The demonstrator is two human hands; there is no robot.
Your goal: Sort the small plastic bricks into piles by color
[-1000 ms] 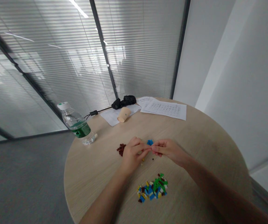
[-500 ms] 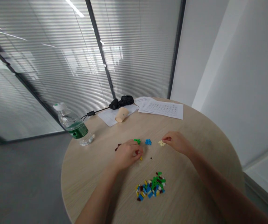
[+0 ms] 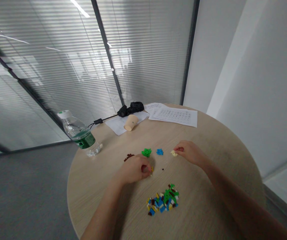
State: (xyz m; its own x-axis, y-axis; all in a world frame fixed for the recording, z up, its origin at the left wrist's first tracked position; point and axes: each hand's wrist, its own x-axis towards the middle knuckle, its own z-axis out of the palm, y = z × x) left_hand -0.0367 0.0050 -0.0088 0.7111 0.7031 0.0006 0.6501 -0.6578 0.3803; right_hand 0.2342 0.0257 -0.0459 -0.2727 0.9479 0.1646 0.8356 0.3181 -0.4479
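Note:
My left hand [image 3: 134, 168] rests low over the table with its fingers curled and thumb and fingertips closed beside a few small yellow toy bricks [image 3: 152, 169]. What those fingertips hold, if anything, is too small to make out. Dark brown bricks [image 3: 128, 157] lie just behind that hand, partly covered by it. Beyond it sit a green brick cluster [image 3: 146, 152] and a blue brick cluster [image 3: 160, 152]. My right hand [image 3: 190, 152] pinches at the edge of a small group of cream bricks [image 3: 174, 153]; its fingertips hide what is between them.
Nearer to me lies a mixed brick pile [image 3: 163, 201]. One tiny dark piece [image 3: 163, 169] sits alone. On the round table's [image 3: 208, 186] far side are a plastic bottle [image 3: 83, 138], a tipped paper cup [image 3: 130, 123], a black folded bundle [image 3: 133, 108] and printed sheets [image 3: 178, 116].
My left hand has drawn slightly down toward me, from beside the green cluster to the yellow bricks, uncovering more green and brown bricks. The right hand stays at the cream bricks.

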